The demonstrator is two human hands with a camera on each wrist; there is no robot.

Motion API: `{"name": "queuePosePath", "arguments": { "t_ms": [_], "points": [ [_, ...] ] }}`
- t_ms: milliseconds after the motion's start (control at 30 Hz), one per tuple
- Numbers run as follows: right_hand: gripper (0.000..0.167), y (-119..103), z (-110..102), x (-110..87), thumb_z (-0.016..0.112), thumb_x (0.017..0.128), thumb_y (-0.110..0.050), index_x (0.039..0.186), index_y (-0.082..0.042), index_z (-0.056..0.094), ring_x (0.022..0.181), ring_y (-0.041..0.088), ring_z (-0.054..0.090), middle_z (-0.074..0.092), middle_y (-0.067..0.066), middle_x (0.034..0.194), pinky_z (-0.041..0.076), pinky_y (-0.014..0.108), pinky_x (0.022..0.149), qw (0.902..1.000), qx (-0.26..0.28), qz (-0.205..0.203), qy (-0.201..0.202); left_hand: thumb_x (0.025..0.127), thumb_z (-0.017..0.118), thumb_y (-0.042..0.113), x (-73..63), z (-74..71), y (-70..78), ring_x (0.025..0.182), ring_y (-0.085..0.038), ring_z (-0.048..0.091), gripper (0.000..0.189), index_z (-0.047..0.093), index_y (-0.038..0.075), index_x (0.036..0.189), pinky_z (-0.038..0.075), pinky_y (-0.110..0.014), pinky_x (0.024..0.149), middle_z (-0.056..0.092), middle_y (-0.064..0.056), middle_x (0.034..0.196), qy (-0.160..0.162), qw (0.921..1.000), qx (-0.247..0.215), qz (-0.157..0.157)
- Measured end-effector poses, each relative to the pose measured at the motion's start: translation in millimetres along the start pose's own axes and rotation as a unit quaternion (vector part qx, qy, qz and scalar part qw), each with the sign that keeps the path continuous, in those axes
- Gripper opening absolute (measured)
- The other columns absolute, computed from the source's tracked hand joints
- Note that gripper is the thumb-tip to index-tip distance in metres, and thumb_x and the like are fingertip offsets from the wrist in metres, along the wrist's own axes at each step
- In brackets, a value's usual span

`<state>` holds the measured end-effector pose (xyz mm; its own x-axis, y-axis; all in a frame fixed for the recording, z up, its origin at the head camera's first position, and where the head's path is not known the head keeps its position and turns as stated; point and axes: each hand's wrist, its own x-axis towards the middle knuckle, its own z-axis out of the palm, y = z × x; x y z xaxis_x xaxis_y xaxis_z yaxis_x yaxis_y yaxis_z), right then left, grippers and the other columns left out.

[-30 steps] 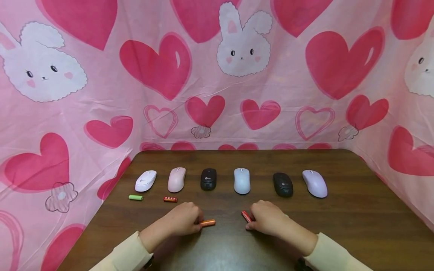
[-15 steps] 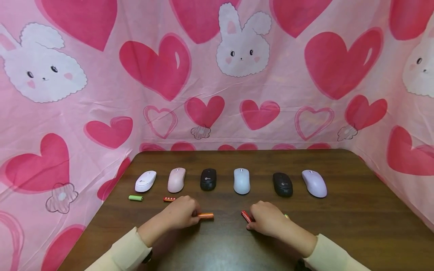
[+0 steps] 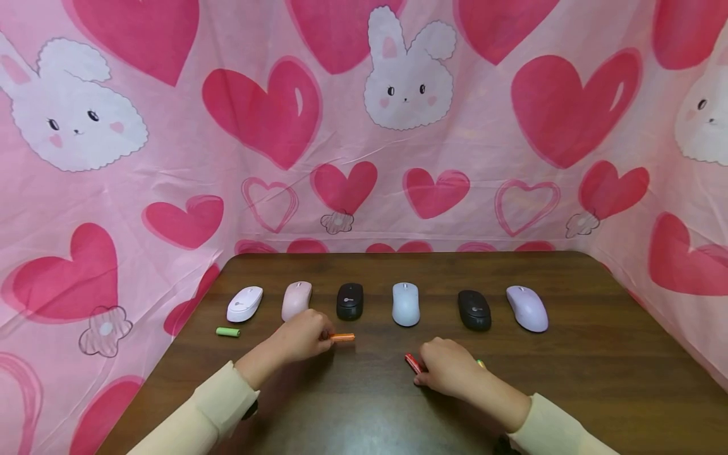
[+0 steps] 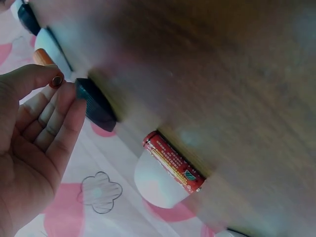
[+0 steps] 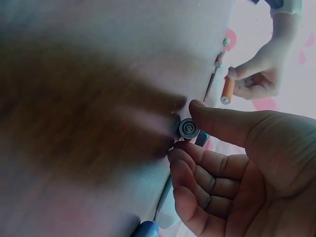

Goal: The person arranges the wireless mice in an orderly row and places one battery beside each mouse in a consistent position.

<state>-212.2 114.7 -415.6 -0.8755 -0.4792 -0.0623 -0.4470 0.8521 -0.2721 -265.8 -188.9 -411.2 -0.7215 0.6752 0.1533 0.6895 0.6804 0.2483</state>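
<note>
My left hand (image 3: 301, 335) pinches an orange battery (image 3: 343, 337) between thumb and fingers, in front of the first black mouse (image 3: 349, 301). The left wrist view shows a red battery (image 4: 174, 162) lying near that hand, before a pale mouse (image 4: 155, 182); in the head view the hand hides it. Thumb and fingertips of my right hand (image 3: 452, 366) grip another red battery (image 3: 413, 363), low over the table or touching it. Seen end-on, that battery (image 5: 189, 128) sits at the fingertips in the right wrist view. A green-yellow object (image 3: 481, 364) shows partly behind the right hand.
Along the back stand a white mouse (image 3: 245, 304), a pink mouse (image 3: 296, 301), a light blue mouse (image 3: 406, 304), a second black mouse (image 3: 474, 309) and a lilac mouse (image 3: 527, 308). By the white one lies a green battery (image 3: 228, 332). A pink curtain (image 3: 455, 208) borders the brown table (image 3: 597, 354).
The left hand has moved away from me toward the mice with the orange battery, and now covers the lying red battery in the head view. The right hand has hardly moved.
</note>
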Motion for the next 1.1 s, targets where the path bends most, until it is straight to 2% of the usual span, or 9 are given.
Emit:
{"name": "queuePosePath", "arguments": {
  "t_ms": [267, 667, 867, 1100],
  "points": [
    [0.034, 0.0, 0.3, -0.1, 0.084, 0.075, -0.027, 0.062, -0.015, 0.054, 0.054, 0.014, 0.043, 0.047, -0.004, 0.058, 0.037, 0.032, 0.052, 1.0000, 0.001, 0.000, 0.001, 0.081, 0.074, 0.009, 11.3, 2.3, -8.4, 0.055, -0.006, 0.042, 0.010, 0.070, 0.013, 0.072, 0.040, -0.022, 0.050, 0.052, 0.013, 0.061, 0.000, 0.9999, 0.015, 0.006],
    [0.036, -1.2, -1.4, 0.1, 0.084, 0.076, -0.027, 0.061, -0.015, 0.053, 0.053, 0.014, 0.043, 0.047, -0.003, 0.057, 0.037, 0.032, 0.051, 1.0000, 0.003, 0.004, -0.002, 0.082, 0.076, 0.012, 23.9, 4.0, -10.2, 0.057, -0.009, 0.047, 0.008, 0.072, 0.013, 0.075, 0.045, -0.025, 0.055, 0.058, 0.009, 0.064, -0.020, 0.9989, 0.037, -0.020],
    [0.035, -1.9, -1.5, -0.4, 0.084, 0.076, -0.027, 0.061, -0.015, 0.054, 0.053, 0.014, 0.043, 0.047, -0.003, 0.058, 0.037, 0.032, 0.051, 1.0000, 0.002, 0.006, -0.004, 0.083, 0.075, 0.012, 28.1, 4.7, -8.0, 0.057, -0.011, 0.048, 0.007, 0.072, 0.013, 0.076, 0.045, -0.025, 0.056, 0.057, 0.009, 0.064, -0.045, 0.9976, 0.025, -0.045],
    [0.032, -3.0, -2.8, 0.5, 0.084, 0.076, -0.027, 0.064, -0.013, 0.056, 0.054, 0.016, 0.045, 0.048, -0.002, 0.059, 0.039, 0.033, 0.053, 0.9996, 0.004, 0.023, -0.016, 0.083, 0.075, 0.013, 31.5, 6.9, -7.5, 0.058, -0.011, 0.049, 0.006, 0.073, 0.012, 0.078, 0.045, -0.025, 0.057, 0.058, 0.008, 0.065, -0.059, 0.9962, 0.027, -0.057]
  ]
}}
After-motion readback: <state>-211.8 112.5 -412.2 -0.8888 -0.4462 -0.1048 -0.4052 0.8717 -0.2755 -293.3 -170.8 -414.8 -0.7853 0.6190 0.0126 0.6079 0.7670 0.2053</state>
